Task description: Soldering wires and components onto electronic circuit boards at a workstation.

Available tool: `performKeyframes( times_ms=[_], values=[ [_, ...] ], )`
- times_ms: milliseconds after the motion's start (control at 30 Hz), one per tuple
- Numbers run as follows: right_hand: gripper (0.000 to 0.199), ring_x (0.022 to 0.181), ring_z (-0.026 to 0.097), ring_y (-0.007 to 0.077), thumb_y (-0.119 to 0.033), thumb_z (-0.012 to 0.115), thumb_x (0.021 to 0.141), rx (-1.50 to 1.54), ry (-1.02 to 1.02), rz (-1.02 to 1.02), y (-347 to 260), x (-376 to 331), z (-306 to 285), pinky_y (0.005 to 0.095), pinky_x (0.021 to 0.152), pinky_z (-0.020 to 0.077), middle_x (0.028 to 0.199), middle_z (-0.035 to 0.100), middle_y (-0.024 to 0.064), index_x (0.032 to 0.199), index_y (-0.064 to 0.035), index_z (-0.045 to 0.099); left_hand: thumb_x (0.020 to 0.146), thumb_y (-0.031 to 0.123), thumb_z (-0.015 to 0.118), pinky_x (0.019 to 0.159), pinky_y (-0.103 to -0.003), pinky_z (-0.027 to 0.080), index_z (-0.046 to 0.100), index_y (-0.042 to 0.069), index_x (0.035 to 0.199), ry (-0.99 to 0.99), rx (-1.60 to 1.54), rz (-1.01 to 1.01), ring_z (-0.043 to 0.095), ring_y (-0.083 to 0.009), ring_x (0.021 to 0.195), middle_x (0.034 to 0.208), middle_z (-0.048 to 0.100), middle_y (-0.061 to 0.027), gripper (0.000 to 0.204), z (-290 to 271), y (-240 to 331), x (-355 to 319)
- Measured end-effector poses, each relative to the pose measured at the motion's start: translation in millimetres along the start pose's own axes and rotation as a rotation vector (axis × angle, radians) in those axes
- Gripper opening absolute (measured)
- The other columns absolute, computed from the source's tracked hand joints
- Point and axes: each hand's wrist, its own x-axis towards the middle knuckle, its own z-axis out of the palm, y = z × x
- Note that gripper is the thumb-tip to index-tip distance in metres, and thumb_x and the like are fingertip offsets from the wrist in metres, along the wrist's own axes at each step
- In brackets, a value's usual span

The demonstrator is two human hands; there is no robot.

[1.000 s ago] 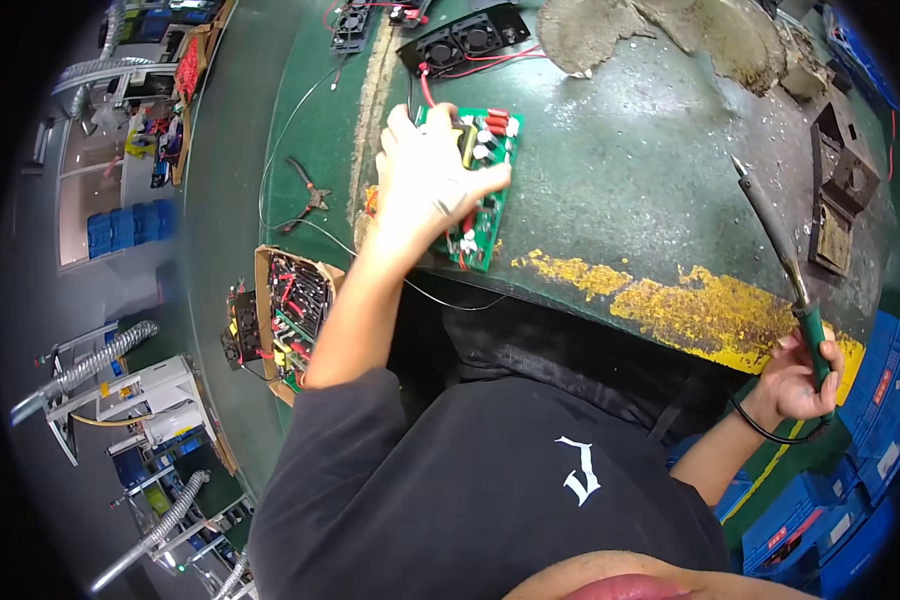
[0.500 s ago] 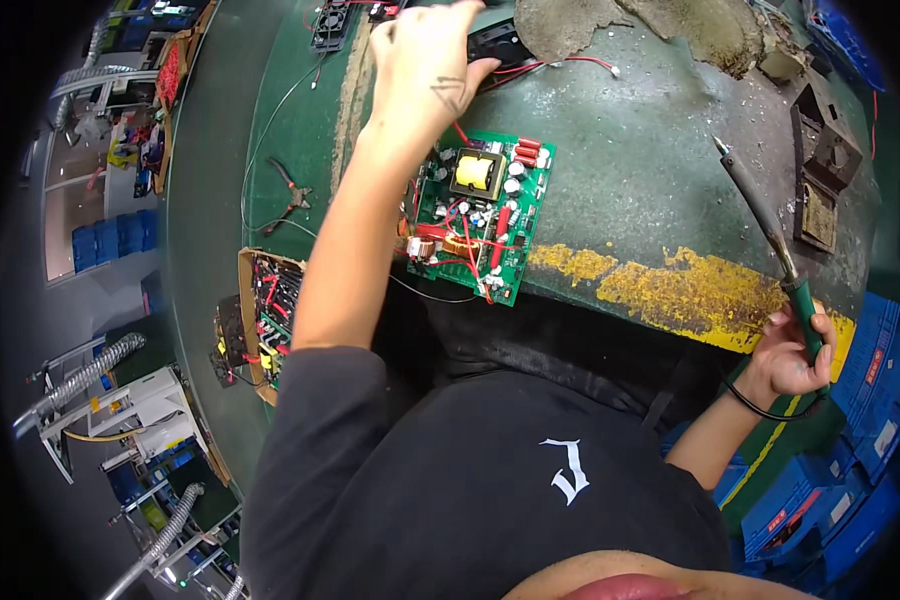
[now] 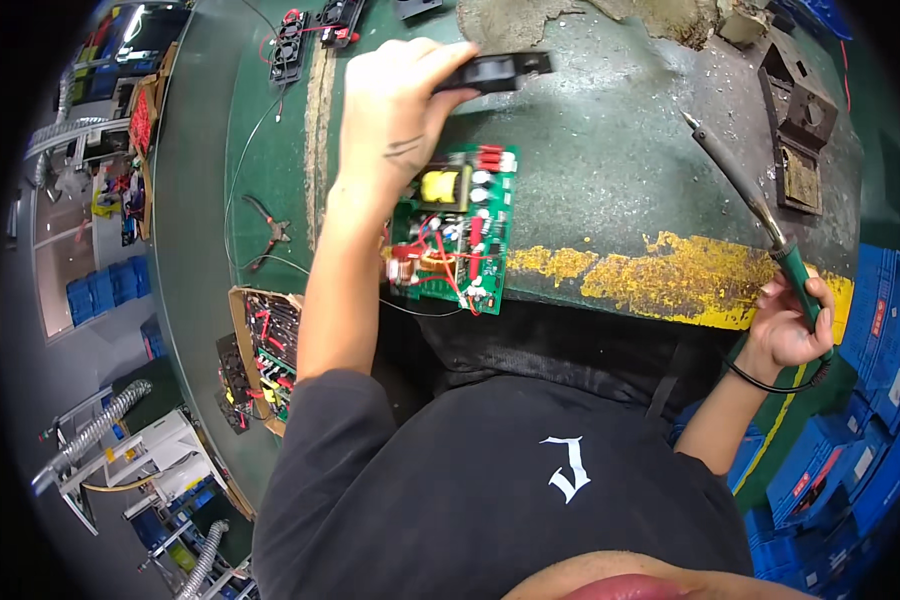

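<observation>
My left hand [image 3: 400, 100] is closed on a black fan unit [image 3: 495, 72], seen edge-on and partly hidden by the fingers, and lifted above the workbench. Below that hand lies a green circuit board [image 3: 490, 235] with a yellow-wrapped transformer, red parts and red wires; my wrist and forearm cover its left side. At the bench's front right corner, my right hand [image 3: 795, 325] grips the green handle of a soldering iron [image 3: 750, 195]. Its tip points up and to the left, away from the board.
Black fans [image 3: 290, 48] stand at the far left, beside a thin cable. Pliers [image 3: 270, 232] lie left of my forearm. A cardboard box [image 3: 238, 310] holds more boards. At right sits a metal iron stand [image 3: 800, 130]; blue bins [image 3: 875, 330] are beyond the bench edge.
My left hand has taken up the black fan unit and moved slightly nearer and left with it. The whole view has shifted a little. My right hand still holds the soldering iron.
</observation>
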Motion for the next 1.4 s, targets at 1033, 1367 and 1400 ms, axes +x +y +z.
performKeyframes(
  times_ms=[1033, 1367, 1400],
  values=[
    [0.042, 0.062, 0.058, 0.0281, -0.037, 0.039, 0.085, -0.037, 0.030, 0.032, -3, -2, -2, 0.0303, 0.042, 0.0437, 0.091, 0.059, 0.0221, 0.096, -0.0017, 0.059, 0.031, 0.040, 0.080, 0.102, -0.049, 0.030, 0.054, 0.024, 0.126, -0.522, -0.298, -0.319, 0.032, -0.0360, 0.129, 0.143, 0.036, -0.0098, 0.100, -44, 81, -72],
    [0.043, 0.062, 0.059, 0.0283, -0.038, 0.040, 0.084, -0.058, 0.046, 0.024, -2, -1, -2, 0.0301, 0.043, 0.0438, 0.093, 0.060, 0.0219, 0.095, -0.0012, 0.059, 0.052, 0.018, 0.078, 0.100, -0.043, 0.034, 0.063, 0.015, 0.116, -0.275, -0.253, -0.379, 0.039, -0.0347, 0.121, 0.138, 0.042, -0.0154, 0.065, -31, 83, -82],
    [0.043, 0.062, 0.059, 0.0283, -0.038, 0.040, 0.084, -0.062, 0.044, 0.024, -2, -1, -2, 0.0301, 0.043, 0.0438, 0.093, 0.060, 0.0219, 0.095, -0.0012, 0.059, 0.053, 0.018, 0.078, 0.099, -0.043, 0.035, 0.064, 0.015, 0.114, -0.234, -0.247, -0.356, 0.040, -0.0344, 0.120, 0.136, 0.044, -0.0154, 0.063, -29, 81, -84]
  ],
)
